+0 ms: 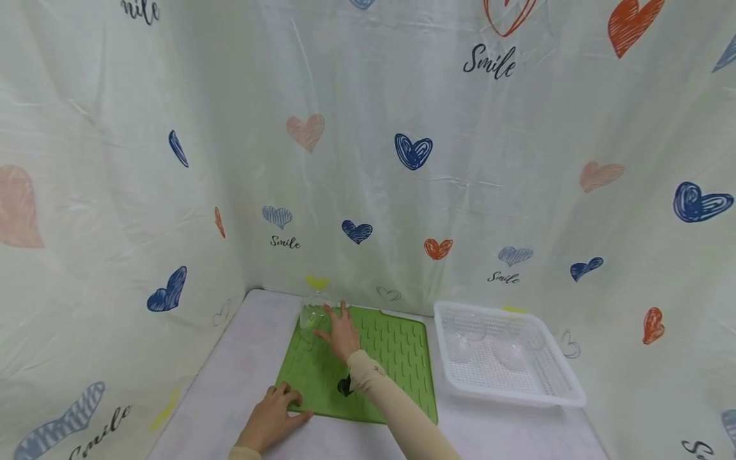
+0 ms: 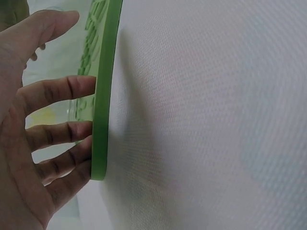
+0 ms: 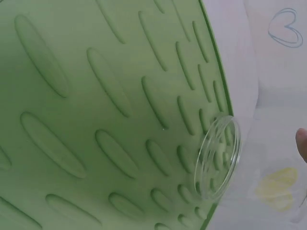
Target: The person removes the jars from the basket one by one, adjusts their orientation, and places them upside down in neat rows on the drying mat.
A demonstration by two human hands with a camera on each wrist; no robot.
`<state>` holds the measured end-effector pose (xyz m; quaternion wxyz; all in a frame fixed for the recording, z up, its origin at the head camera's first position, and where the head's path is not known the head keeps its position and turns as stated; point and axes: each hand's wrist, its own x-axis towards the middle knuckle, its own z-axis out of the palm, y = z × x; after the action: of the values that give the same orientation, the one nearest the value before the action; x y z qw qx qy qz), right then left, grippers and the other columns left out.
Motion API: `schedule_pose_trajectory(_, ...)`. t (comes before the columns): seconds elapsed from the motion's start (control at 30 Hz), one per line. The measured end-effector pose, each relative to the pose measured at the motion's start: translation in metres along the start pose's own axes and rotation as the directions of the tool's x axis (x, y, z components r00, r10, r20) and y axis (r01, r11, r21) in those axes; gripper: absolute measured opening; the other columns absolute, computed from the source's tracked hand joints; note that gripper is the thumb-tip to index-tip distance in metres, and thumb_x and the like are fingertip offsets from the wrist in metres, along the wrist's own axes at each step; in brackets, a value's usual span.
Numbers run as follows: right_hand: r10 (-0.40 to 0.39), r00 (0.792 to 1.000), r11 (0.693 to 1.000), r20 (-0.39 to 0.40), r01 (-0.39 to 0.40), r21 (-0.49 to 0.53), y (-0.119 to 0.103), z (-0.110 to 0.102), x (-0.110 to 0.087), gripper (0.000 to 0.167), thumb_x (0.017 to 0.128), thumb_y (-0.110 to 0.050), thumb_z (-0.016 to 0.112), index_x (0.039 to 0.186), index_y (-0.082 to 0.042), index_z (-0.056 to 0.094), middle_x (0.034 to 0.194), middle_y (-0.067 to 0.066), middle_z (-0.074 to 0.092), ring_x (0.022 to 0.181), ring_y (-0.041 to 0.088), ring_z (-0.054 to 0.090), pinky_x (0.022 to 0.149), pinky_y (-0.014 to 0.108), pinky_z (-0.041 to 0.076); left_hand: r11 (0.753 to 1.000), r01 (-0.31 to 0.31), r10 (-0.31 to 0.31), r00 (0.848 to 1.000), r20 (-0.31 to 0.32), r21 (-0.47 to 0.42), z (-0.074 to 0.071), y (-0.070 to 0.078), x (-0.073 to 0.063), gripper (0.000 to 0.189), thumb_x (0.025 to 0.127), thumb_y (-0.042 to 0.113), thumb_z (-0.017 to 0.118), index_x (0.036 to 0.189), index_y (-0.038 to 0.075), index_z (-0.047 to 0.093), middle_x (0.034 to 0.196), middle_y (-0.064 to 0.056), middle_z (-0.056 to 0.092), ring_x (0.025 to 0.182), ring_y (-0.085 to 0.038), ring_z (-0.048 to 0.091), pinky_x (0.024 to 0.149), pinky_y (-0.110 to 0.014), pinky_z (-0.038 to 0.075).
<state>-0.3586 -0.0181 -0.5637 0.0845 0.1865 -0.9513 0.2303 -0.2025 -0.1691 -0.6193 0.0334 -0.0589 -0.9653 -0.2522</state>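
A green mat [image 1: 397, 358] with raised oval ridges lies on the white table. At its far left corner stands a clear glass [image 1: 310, 322], its round rim down on the ridges in the right wrist view. My right hand [image 1: 344, 335] reaches over the mat, fingers spread right beside the glass. Only a fingertip [image 3: 302, 143] shows in the right wrist view, near the far end of the glass body. My left hand [image 1: 273, 415] is at the near left corner of the mat, its fingertips against the green edge [image 2: 100, 120] and its thumb apart from them.
A white plastic basket [image 1: 517, 399] with perforated sides and clear round glassware [image 1: 468, 329] inside stands right of the mat. A small dark thing [image 1: 345, 386] shows under the right wrist. Pale curtains [image 1: 368, 185] printed with hearts surround the table [image 1: 230, 377].
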Motion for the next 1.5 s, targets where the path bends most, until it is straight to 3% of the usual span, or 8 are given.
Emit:
schedule_pose_trajectory(0.37, -0.045, 0.998, 0.997, 0.037, 0.043, 0.061, 0.007, -0.008, -0.008, 0.078, 0.09, -0.052, 0.061, 0.153, -0.023, 0.026, 0.156, 0.027, 0.02, 0.128, 0.049, 0.044, 0.082, 0.054, 0.054, 1.0, 0.014, -0.014, 1.0, 0.012, 0.021, 0.002, 0.004, 0.001, 0.037, 0.075, 0.059, 0.072, 0.081, 0.024, 0.062, 0.093, 0.003, 0.05, 0.086, -0.019, 0.049, 0.065, -0.042, 0.05)
schedule_pose_trajectory(0.6, -0.056, 0.998, 0.989, 0.013, 0.054, 0.138, 0.014, -0.023, -0.017, 0.081, 0.09, -0.064, 0.051, 0.155, -0.027, 0.019, 0.158, 0.023, 0.018, 0.131, 0.049, 0.041, 0.084, 0.058, 0.052, 0.997, 0.033, -0.033, 0.999, -0.004, 0.073, -0.001, 0.01, 0.003, 0.043, 0.074, 0.059, 0.071, 0.081, 0.018, 0.062, 0.088, -0.005, 0.048, 0.081, -0.021, 0.049, 0.062, -0.045, 0.049)
schedule_pose_trajectory(0.8, -0.122, 0.992, 0.975, 0.026, 0.115, 0.189, 0.029, -0.045, -0.038, 0.076, 0.091, -0.062, 0.052, 0.153, -0.037, 0.017, 0.161, 0.014, 0.012, 0.138, 0.041, 0.037, 0.097, 0.058, 0.045, 0.994, 0.029, -0.025, 0.999, -0.036, 0.105, -0.004, 0.017, 0.003, 0.044, 0.075, 0.057, 0.072, 0.079, 0.015, 0.06, 0.083, -0.004, 0.046, 0.079, -0.021, 0.048, 0.06, -0.043, 0.048)
schedule_pose_trajectory(0.97, -0.149, 0.989, 0.959, -0.008, 0.146, 0.241, 0.041, -0.066, -0.061, 0.076, 0.09, -0.062, 0.054, 0.153, -0.039, 0.017, 0.163, 0.004, 0.01, 0.14, 0.036, 0.036, 0.099, 0.057, 0.044, 0.994, 0.018, -0.013, 0.999, -0.046, 0.105, -0.004, 0.021, 0.004, 0.045, 0.074, 0.055, 0.073, 0.074, 0.014, 0.054, 0.08, -0.004, 0.042, 0.075, -0.02, 0.044, 0.057, -0.039, 0.043)
schedule_pose_trajectory(1.1, -0.147, 0.989, 0.929, -0.028, 0.147, 0.339, 0.05, -0.085, -0.076, 0.082, 0.089, -0.057, 0.059, 0.154, -0.036, 0.014, 0.163, 0.001, 0.011, 0.142, 0.032, 0.032, 0.103, 0.055, 0.041, 0.994, 0.028, -0.024, 0.999, -0.038, 0.107, -0.004, 0.02, 0.006, 0.045, 0.074, 0.056, 0.072, 0.074, 0.015, 0.054, 0.08, -0.004, 0.042, 0.076, -0.021, 0.045, 0.06, -0.04, 0.044)
schedule_pose_trajectory(1.2, -0.141, 0.989, 0.882, -0.037, 0.142, 0.45, 0.057, -0.101, -0.09, 0.086, 0.088, -0.049, 0.065, 0.154, -0.036, 0.012, 0.162, 0.003, 0.013, 0.14, 0.032, 0.036, 0.104, 0.054, 0.041, 0.994, 0.04, -0.038, 0.999, -0.027, 0.106, -0.003, 0.02, 0.007, 0.044, 0.074, 0.055, 0.073, 0.073, 0.015, 0.054, 0.08, -0.004, 0.042, 0.076, -0.021, 0.044, 0.061, -0.039, 0.044)
schedule_pose_trajectory(1.33, -0.111, 0.987, 0.845, -0.114, 0.155, 0.512, 0.064, -0.126, -0.109, 0.093, 0.085, -0.042, 0.072, 0.155, -0.033, 0.012, 0.158, 0.009, 0.022, 0.131, 0.032, 0.048, 0.1, 0.052, 0.045, 0.992, 0.042, -0.041, 0.999, -0.013, 0.119, -0.003, 0.022, 0.008, 0.046, 0.075, 0.055, 0.073, 0.07, 0.015, 0.048, 0.078, -0.004, 0.04, 0.073, -0.02, 0.039, 0.057, -0.037, 0.039)
schedule_pose_trajectory(1.5, -0.104, 0.957, 0.852, -0.27, 0.225, 0.472, 0.078, -0.155, -0.135, 0.095, 0.082, -0.035, 0.077, 0.155, -0.022, 0.017, 0.154, 0.012, 0.031, 0.121, 0.034, 0.056, 0.091, 0.051, 0.051, 0.989, 0.044, -0.048, 0.999, 0.021, 0.14, -0.003, 0.023, 0.011, 0.049, 0.076, 0.057, 0.071, 0.068, 0.016, 0.045, 0.075, -0.004, 0.038, 0.071, -0.021, 0.037, 0.058, -0.037, 0.034)
